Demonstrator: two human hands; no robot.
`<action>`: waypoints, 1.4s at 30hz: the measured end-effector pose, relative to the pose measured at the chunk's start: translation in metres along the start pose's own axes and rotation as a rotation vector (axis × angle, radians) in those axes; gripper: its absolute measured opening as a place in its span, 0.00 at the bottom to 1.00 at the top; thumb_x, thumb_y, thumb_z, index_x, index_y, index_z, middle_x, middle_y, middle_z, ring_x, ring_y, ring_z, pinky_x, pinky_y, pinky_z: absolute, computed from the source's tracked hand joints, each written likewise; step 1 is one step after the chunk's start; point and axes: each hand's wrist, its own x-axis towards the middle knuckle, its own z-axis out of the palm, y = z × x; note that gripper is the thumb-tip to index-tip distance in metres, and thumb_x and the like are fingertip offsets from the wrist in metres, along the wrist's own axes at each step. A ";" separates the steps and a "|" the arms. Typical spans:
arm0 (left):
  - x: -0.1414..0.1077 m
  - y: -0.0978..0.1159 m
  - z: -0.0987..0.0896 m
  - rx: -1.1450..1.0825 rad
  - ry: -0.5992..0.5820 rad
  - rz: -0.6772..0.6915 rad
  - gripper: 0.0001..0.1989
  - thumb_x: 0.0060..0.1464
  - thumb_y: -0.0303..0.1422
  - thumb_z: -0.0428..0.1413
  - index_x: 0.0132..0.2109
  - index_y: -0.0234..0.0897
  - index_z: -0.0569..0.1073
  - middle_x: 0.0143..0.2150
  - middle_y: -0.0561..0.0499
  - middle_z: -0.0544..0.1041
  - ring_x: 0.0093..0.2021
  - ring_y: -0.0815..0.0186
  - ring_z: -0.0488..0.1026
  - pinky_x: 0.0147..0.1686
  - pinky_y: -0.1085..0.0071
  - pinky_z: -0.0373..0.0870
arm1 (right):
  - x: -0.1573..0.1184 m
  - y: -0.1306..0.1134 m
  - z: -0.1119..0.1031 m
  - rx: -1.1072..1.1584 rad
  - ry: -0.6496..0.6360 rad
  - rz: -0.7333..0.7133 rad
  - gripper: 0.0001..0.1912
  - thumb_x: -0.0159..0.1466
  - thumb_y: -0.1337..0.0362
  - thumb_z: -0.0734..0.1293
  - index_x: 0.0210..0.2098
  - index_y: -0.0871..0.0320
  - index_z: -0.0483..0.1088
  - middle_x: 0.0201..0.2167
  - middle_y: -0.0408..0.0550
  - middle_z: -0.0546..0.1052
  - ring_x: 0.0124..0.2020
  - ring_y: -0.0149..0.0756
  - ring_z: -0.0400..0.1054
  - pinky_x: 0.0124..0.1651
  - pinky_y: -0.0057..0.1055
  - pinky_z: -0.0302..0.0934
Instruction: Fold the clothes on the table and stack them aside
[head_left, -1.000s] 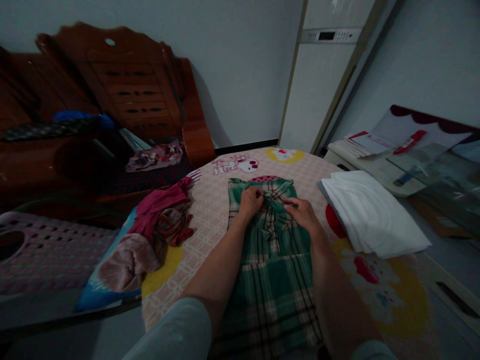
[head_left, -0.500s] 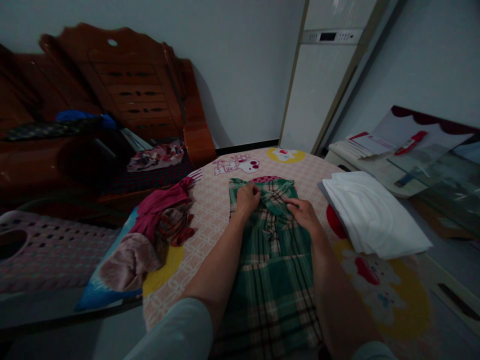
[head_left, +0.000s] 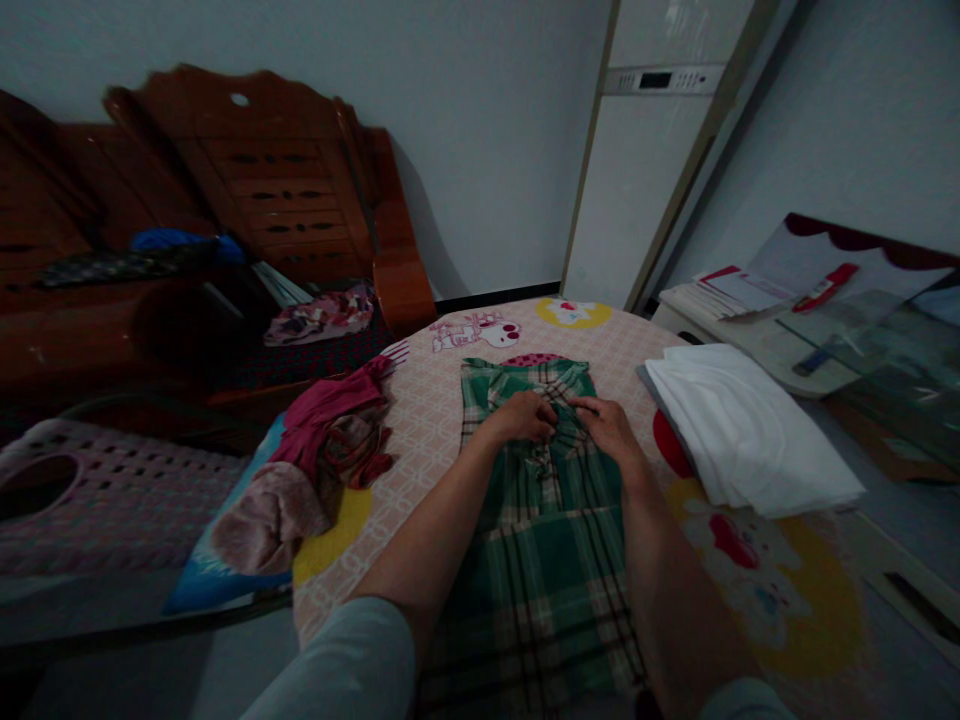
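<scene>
Green plaid dress [head_left: 551, 575]: spread on patterned surface [head_left: 420, 420] | left hand [head_left: 529, 417]: fingers curled over its rumpled front, pinch cannot be told | right hand [head_left: 609, 428]: fingers against its upper right, grip unclear | handling: probably light, soft, limp; best held by top corners
</scene>
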 end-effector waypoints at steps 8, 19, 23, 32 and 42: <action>-0.017 -0.001 0.039 0.357 0.244 0.028 0.04 0.51 0.32 0.61 0.34 0.38 0.81 0.35 0.47 0.80 0.38 0.60 0.76 0.38 0.69 0.70 | 0.000 -0.001 0.001 -0.004 0.015 -0.011 0.16 0.60 0.68 0.64 0.43 0.56 0.79 0.45 0.50 0.81 0.48 0.42 0.74 0.55 0.39 0.65; -0.027 0.003 0.035 0.391 0.214 -0.022 0.04 0.50 0.30 0.60 0.31 0.36 0.80 0.34 0.47 0.79 0.37 0.61 0.76 0.38 0.70 0.70 | 0.000 0.004 0.003 -0.049 0.005 -0.041 0.16 0.63 0.68 0.63 0.45 0.54 0.79 0.45 0.48 0.81 0.49 0.41 0.74 0.55 0.38 0.65; -0.034 0.013 0.030 0.428 0.141 -0.036 0.06 0.48 0.29 0.59 0.30 0.36 0.81 0.30 0.48 0.79 0.34 0.63 0.75 0.36 0.71 0.69 | -0.001 0.008 0.008 -0.157 -0.056 -0.182 0.13 0.63 0.64 0.67 0.46 0.53 0.78 0.51 0.49 0.78 0.54 0.43 0.71 0.60 0.42 0.62; -0.036 0.017 0.017 0.234 0.166 0.154 0.07 0.50 0.30 0.58 0.34 0.35 0.81 0.30 0.50 0.80 0.32 0.65 0.75 0.37 0.72 0.69 | -0.008 0.007 0.018 -0.466 -0.102 -0.343 0.17 0.64 0.64 0.68 0.52 0.52 0.75 0.58 0.51 0.73 0.56 0.46 0.67 0.59 0.48 0.62; -0.117 0.069 -0.070 -0.434 0.710 0.471 0.18 0.53 0.42 0.61 0.44 0.33 0.76 0.36 0.48 0.79 0.31 0.71 0.75 0.33 0.75 0.74 | -0.023 -0.102 -0.064 -0.239 0.223 -0.333 0.14 0.65 0.64 0.65 0.47 0.56 0.77 0.45 0.50 0.80 0.45 0.41 0.75 0.49 0.40 0.69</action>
